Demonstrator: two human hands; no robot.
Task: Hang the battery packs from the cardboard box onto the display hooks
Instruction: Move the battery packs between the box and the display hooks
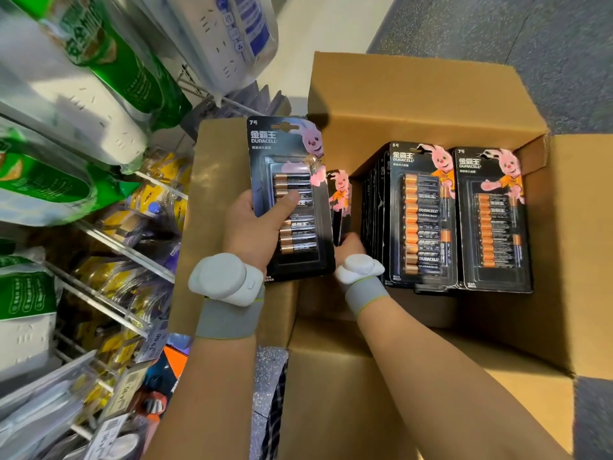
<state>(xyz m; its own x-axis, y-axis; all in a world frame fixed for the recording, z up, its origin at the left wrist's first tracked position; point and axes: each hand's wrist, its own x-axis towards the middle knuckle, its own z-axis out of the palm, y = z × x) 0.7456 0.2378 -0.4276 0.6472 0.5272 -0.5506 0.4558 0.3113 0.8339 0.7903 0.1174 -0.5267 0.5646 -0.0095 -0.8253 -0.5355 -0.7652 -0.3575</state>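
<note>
Cardboard box (431,104) on grey floor (547,61), display hooks (132,257) at its left. Left hand (252,227) gripping battery pack (292,180); right hand (348,247) pinching second pack (341,194) inside.

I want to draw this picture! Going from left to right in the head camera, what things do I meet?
Green packets, left hand holding a battery pack, right hand gripping a second pack, left stack in the cardboard box, right stack, right flap.

Grey wristbands (229,318) (thin green edging), white rounded pods (225,277) on both wrists, bare forearms (431,376)
</note>
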